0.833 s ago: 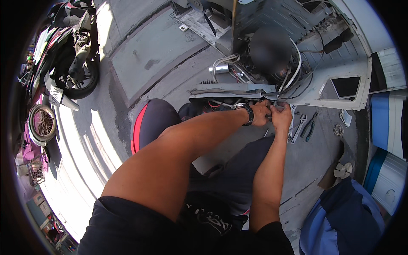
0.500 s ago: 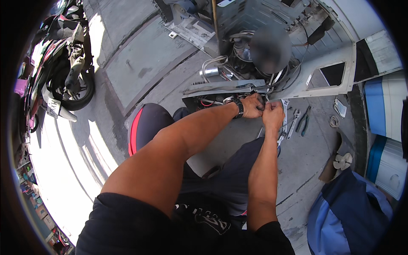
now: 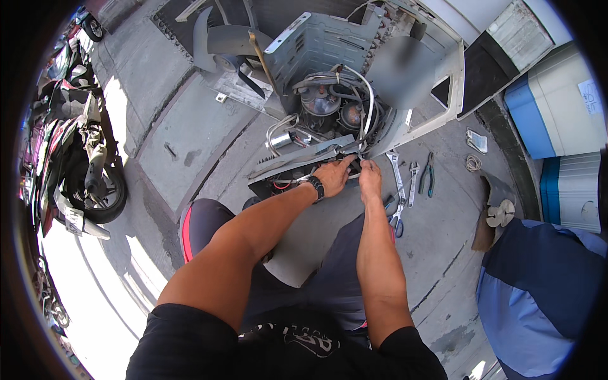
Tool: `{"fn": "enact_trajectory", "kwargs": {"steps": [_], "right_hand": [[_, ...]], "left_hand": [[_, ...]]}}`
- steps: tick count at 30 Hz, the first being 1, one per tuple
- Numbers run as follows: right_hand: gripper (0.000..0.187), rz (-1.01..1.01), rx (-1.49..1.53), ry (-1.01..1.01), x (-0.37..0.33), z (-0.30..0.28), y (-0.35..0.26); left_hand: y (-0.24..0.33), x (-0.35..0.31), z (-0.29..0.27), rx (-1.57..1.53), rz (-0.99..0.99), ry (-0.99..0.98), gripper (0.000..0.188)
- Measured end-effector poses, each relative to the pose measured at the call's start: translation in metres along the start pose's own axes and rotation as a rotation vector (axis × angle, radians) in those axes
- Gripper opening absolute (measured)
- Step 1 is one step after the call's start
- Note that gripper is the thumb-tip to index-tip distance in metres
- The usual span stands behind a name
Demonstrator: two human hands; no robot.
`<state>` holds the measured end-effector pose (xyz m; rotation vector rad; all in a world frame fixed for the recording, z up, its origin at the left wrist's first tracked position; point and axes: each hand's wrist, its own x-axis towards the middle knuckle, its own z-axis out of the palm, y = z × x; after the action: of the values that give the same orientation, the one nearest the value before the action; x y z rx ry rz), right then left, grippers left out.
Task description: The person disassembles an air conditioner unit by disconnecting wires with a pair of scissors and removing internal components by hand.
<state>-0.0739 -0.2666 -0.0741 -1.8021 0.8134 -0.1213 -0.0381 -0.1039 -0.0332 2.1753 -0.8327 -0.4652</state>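
Both my hands work at the right end of a long grey metal electrical panel [image 3: 301,163] with wires, lying in front of an opened outdoor air-conditioner unit. My left hand [image 3: 334,176], with a black watch at the wrist, has its index finger stretched along the panel's end and its other fingers curled; what they grip is hidden. Close beside it, my right hand [image 3: 370,178] is closed in a pinch on something too small to make out. Behind the panel stand a dark compressor [image 3: 318,107] among bent pipes and a silver cylinder [image 3: 277,140] with wires.
Right of my hands lie a long wrench [image 3: 396,172], an adjustable wrench [image 3: 413,184], pliers [image 3: 427,176] and a blue-handled tool [image 3: 397,226]. A wire coil [image 3: 473,163] and blue cloth [image 3: 538,291] are farther right. A fan [image 3: 237,41] stands behind; motorcycles [image 3: 95,177] stand left.
The view has shifted, so the unit and panel sit lower and farther left, and more of the fan shows. My left index finger is now straighter; both hands stay at the panel's end.
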Motion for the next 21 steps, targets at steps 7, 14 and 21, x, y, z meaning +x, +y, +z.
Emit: {"fn": "enact_trajectory", "kwargs": {"steps": [7, 14, 21], "right_hand": [[0.022, 0.114, 0.594, 0.03, -0.029, 0.009, -0.029], [0.021, 0.065, 0.714, 0.034, -0.035, 0.01, -0.034], [0.018, 0.004, 1.083, 0.191, -0.056, -0.031, -0.059]], "left_hand": [[-0.006, -0.005, -0.016, 0.144, 0.014, 0.017, 0.047], [-0.013, -0.003, -0.019, 0.154, 0.024, 0.071, 0.046], [-0.021, -0.001, -0.043, 0.112, -0.11, 0.011, 0.048]]}}
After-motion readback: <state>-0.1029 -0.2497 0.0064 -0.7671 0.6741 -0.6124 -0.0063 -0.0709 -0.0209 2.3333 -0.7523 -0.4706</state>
